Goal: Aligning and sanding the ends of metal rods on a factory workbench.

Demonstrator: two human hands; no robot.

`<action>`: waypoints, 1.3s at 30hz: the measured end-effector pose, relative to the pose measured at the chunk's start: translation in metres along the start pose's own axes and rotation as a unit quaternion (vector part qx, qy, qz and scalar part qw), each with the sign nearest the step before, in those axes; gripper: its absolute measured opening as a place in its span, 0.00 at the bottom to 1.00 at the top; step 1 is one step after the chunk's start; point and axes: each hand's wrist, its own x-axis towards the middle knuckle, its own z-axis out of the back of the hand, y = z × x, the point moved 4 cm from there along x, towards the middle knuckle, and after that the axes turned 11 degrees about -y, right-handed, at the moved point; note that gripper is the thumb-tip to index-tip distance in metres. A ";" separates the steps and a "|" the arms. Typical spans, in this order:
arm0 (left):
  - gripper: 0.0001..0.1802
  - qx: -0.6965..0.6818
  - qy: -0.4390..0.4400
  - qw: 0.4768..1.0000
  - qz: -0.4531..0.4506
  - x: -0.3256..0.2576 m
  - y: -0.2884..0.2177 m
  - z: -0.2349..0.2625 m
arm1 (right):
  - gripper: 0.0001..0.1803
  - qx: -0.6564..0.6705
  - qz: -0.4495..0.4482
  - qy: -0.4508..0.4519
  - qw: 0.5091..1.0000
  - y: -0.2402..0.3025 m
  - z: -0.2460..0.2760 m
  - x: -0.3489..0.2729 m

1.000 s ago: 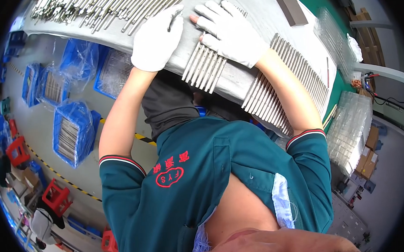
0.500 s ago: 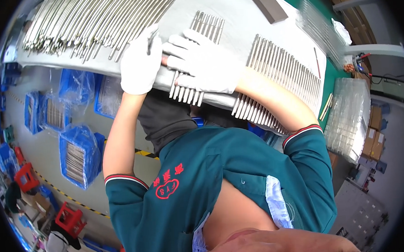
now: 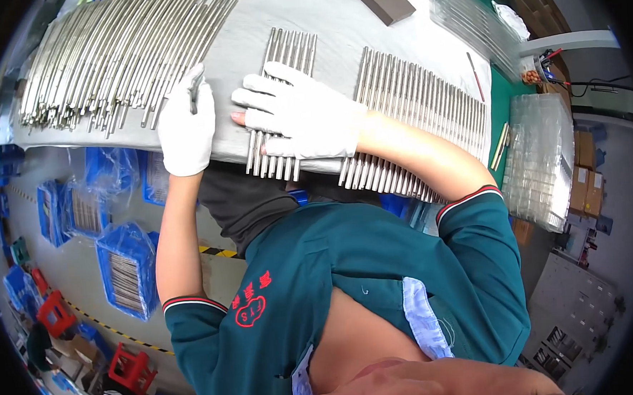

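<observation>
My left hand (image 3: 188,129), in a white glove, rests at the right edge of a wide pile of long metal rods (image 3: 109,58). Its fingers are stretched out toward the rods, with nothing visibly gripped. My right hand (image 3: 301,112), in a white glove with bare fingertips showing, lies flat and spread over a small row of metal rods (image 3: 290,45). The upper ends of that row show beyond the hand and the lower ends stick out toward me. Beneath my right forearm runs a larger row of evenly laid metal rods (image 3: 415,96).
A brown rectangular block (image 3: 383,1) lies at the far side of the pale table cover (image 3: 292,5). Clear plastic trays (image 3: 540,161) stand at the right, near a thin dark red stick (image 3: 475,76). Blue bins (image 3: 127,272) with rods sit on the floor at left.
My view has shifted, so the table's things appear further left. Both hands keep nearly the same places beside the pile and over the small row.
</observation>
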 end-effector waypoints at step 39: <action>0.16 -0.007 -0.033 0.997 -0.063 -0.002 0.000 -0.002 | 0.31 -0.085 -0.013 0.068 0.994 -0.026 -0.014 0.028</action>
